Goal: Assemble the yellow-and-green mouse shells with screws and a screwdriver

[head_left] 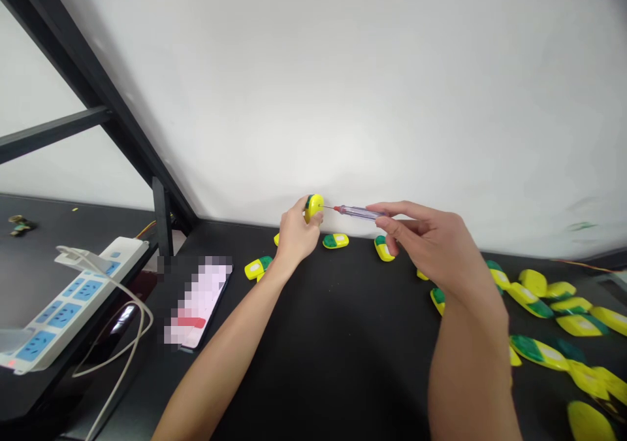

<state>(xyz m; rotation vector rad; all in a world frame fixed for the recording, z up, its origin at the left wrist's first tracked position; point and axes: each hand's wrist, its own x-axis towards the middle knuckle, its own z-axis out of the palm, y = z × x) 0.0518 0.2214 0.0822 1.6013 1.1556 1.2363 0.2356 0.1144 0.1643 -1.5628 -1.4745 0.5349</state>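
Note:
Near the wall, my left hand is closed around a small yellow-and-green plastic device, held up on edge above the table. My right hand grips a screwdriver with a clear handle and a red collar. Its thin shaft points left, and the tip is at or very close to a small dark hole in the device's yellow face; I cannot tell whether it is inside. Just below, another yellow-and-green device lies on the black table, with a further one under my right fingers.
Several more yellow-and-green pieces lie spread at the right, partly behind my right forearm. A few sit left of my left wrist. A phone, a power strip with a white cable and a black metal frame stand left.

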